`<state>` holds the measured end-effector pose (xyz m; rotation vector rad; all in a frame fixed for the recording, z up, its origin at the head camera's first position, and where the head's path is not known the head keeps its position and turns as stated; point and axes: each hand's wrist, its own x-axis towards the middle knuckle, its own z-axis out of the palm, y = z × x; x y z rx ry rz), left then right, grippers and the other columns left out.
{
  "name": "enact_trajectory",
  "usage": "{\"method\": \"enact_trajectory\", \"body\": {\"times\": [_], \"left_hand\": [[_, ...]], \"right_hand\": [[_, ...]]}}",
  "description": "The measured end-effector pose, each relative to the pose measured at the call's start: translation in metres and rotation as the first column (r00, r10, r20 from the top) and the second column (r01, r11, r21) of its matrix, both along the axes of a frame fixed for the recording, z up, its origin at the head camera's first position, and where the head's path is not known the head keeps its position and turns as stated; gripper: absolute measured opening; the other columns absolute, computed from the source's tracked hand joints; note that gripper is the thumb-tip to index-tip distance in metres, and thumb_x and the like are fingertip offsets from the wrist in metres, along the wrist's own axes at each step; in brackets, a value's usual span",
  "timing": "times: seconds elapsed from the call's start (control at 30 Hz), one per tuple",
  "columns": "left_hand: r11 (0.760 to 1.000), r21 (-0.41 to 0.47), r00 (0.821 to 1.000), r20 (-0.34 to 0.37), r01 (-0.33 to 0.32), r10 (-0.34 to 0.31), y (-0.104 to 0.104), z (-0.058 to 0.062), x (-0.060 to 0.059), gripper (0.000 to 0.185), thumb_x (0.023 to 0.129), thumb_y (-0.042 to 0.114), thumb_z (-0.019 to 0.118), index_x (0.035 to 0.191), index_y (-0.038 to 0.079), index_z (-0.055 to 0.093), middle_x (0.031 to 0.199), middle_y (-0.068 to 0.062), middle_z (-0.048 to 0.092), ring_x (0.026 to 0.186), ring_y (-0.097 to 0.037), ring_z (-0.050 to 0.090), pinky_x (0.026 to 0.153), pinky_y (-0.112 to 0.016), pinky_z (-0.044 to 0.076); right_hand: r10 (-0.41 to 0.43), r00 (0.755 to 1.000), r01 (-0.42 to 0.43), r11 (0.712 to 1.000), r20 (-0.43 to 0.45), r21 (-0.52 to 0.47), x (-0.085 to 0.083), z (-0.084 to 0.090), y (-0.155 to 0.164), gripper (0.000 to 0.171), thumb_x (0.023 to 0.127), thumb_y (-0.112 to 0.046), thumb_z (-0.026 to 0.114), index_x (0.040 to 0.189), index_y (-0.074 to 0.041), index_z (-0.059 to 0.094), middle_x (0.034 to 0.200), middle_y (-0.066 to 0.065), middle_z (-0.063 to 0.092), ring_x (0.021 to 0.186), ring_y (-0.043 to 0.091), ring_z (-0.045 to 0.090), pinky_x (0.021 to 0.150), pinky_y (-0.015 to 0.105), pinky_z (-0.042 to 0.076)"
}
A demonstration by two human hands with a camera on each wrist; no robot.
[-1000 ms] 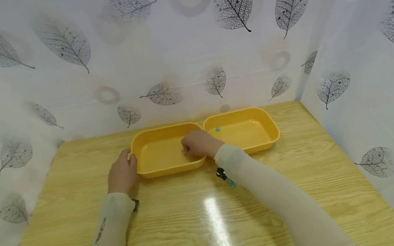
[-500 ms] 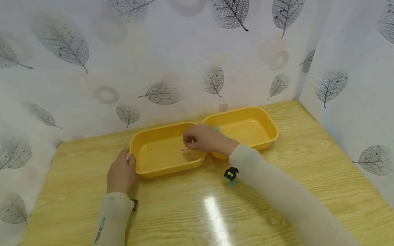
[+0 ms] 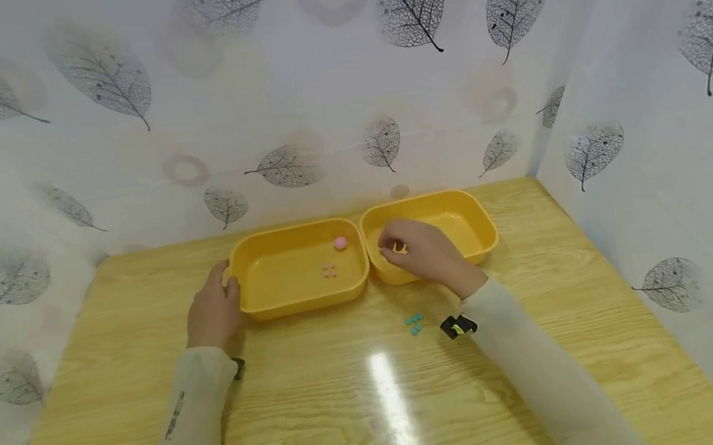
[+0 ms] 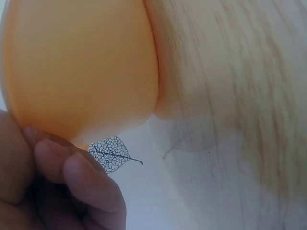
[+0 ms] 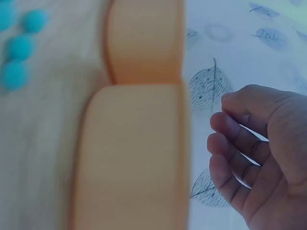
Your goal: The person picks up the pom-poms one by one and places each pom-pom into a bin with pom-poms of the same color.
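Two yellow trays stand side by side at the back of the wooden table. My left hand (image 3: pixel 212 311) grips the left rim of the left tray (image 3: pixel 260 308), thumb over the edge; its curled fingers (image 4: pixel 72 177) show beside the tray wall (image 4: pixel 81 62). A pink pom-pom (image 3: pixel 340 243) and small pink beads (image 3: pixel 330 270) lie in that tray. My right hand (image 3: pixel 400 248) hovers over the left end of the right tray (image 3: pixel 477 226) with its fingers (image 5: pixel 230 143) curled; whether they pinch anything is hidden.
A few teal balls (image 3: pixel 414 324) lie on the table (image 3: pixel 353 416) in front of the trays, also seen as teal balls (image 5: pixel 19 48) in the right wrist view. Leaf-patterned white walls (image 3: pixel 649 105) close in the back and both sides.
My right hand has moved from the left tray across to the right tray, uncovering the pink pom-pom and beads. It now covers the teal bead seen earlier. The left hand has stayed put.
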<state>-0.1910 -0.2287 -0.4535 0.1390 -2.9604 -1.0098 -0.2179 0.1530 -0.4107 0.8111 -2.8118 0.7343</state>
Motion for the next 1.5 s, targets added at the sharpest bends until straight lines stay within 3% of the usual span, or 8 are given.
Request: {"method": "enact_trajectory", "body": {"times": [0.13,0.33,0.67,0.93,1.2,1.5], "left_hand": [[1.000,0.007,1.000,0.020,0.007,-0.007,0.000,-0.002,0.001,0.056,0.112,0.031,0.030,0.162,0.005,0.029,0.143,-0.031,0.055,0.122,-0.049,0.059,0.106,-0.066,0.041],[1.000,-0.007,1.000,0.028,0.011,-0.011,0.003,-0.006,0.000,0.056,0.113,0.032,0.030,0.162,0.007,0.029,0.144,-0.030,0.055,0.124,-0.049,0.058,0.106,-0.066,0.042],[1.000,-0.009,1.000,0.017,0.002,-0.001,0.002,0.003,0.004,0.055,0.113,0.030,0.030,0.162,0.005,0.029,0.144,-0.032,0.054,0.122,-0.050,0.058,0.105,-0.066,0.043],[1.000,-0.027,1.000,-0.027,-0.001,0.000,-0.003,0.004,0.000,0.054,0.113,0.030,0.031,0.160,0.005,0.033,0.132,-0.030,0.062,0.099,-0.041,0.064,0.093,-0.062,0.049],[0.998,-0.062,0.999,-0.034,-0.008,0.006,-0.016,0.003,-0.004,0.054,0.113,0.032,0.031,0.160,0.006,0.034,0.139,-0.030,0.059,0.110,-0.046,0.064,0.094,-0.064,0.049],[0.997,-0.074,0.998,-0.061,-0.034,0.029,-0.026,0.001,-0.008,0.054,0.113,0.033,0.032,0.159,0.008,0.039,0.135,-0.029,0.062,0.102,-0.041,0.064,0.090,-0.062,0.049]], "right_hand": [[-0.011,0.999,0.011,1.000,0.033,0.006,0.006,-0.014,0.014,0.007,0.098,-0.022,0.071,0.100,-0.015,0.074,0.096,-0.003,0.071,0.089,0.018,0.064,0.079,0.035,0.055],[-0.019,0.999,0.020,1.000,0.031,-0.015,0.016,-0.026,0.024,0.007,0.098,-0.017,0.070,0.101,-0.014,0.076,0.096,-0.002,0.071,0.087,0.017,0.063,0.080,0.036,0.055],[-0.015,1.000,0.015,1.000,0.008,0.000,0.015,-0.025,0.026,0.008,0.099,-0.019,0.070,0.100,-0.014,0.076,0.095,-0.003,0.071,0.088,0.017,0.064,0.081,0.035,0.054],[0.021,1.000,-0.022,1.000,-0.013,-0.012,0.014,-0.021,0.027,0.007,0.098,-0.018,0.069,0.098,-0.016,0.076,0.093,-0.005,0.070,0.086,0.016,0.063,0.079,0.035,0.054],[0.058,0.998,-0.057,0.998,-0.018,0.031,0.016,-0.018,0.028,0.007,0.098,-0.017,0.069,0.094,-0.017,0.075,0.093,-0.006,0.070,0.087,0.015,0.064,0.080,0.034,0.055],[0.108,0.994,-0.107,0.994,-0.014,0.027,0.018,-0.018,0.034,0.004,0.098,-0.016,0.072,0.099,-0.015,0.076,0.095,-0.004,0.072,0.088,0.015,0.065,0.081,0.035,0.056]]}}
